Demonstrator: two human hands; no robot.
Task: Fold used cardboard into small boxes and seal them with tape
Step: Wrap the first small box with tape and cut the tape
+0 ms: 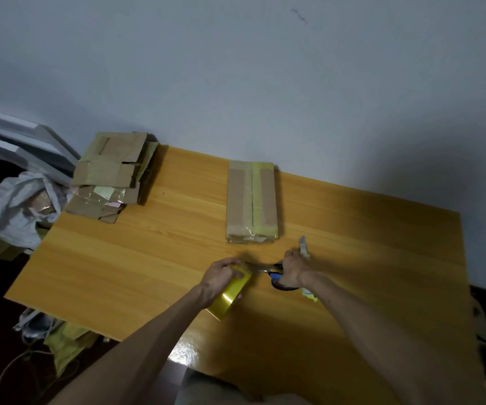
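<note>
Cardboard folded into a flat box (252,201) lies on the wooden table (148,258), towards the far side and a little right of the middle. A greenish band of tape runs down its top, and clear tape wraps its near end. A pale label sits on that near end, too small to read.

Near the box, both hands work close together above the tabletop. The left hand (221,277) has its fingers curled over a yellow tape roll (230,293), gripping it. The right hand (293,270) holds scissors (277,276) with blue and black handles, fingers through the loops and blades pointing left at the roll. A pale strip (304,247) shows just beyond the right hand; whether the fingers hold it cannot be told.

The table's far edge meets the pale wall (265,83). Bare wood lies between the box and a stack of flattened cardboard (110,176) at the far left corner, and more to the left of the hands. The stack overhangs the left edge. Dark print on its top sheet is too blurred to read.

Beyond the left edge sits a crumpled grey bag (22,209) holding more cardboard. Yellow-green scraps (66,343) lie lower down on the dark floor.
</note>
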